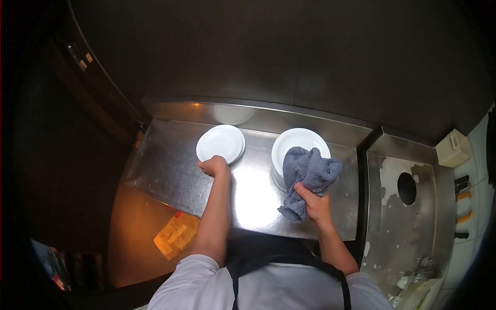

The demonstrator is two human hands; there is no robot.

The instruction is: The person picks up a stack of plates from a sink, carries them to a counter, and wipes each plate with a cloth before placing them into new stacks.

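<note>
On the left of the steel counter, my left hand [213, 166] grips the near edge of a round white plate [219, 142]. Another white plate shows beneath it, its rim out to the right. A grey-blue cloth [310, 173] is bunched in my right hand [315, 205], thumb over the fabric. The cloth hangs over the near right part of a stack of white plates [295, 138] and hides some of its top. My left fingers under the plate are hidden.
The steel counter [170, 160] has a raised back edge against a dark wall. To the right is a steel sink [380, 222] with a dark round hole [406, 188]. Knives [463, 206] and a cream container [453, 149] stand beyond it. An orange-yellow item [177, 235] lies below the counter.
</note>
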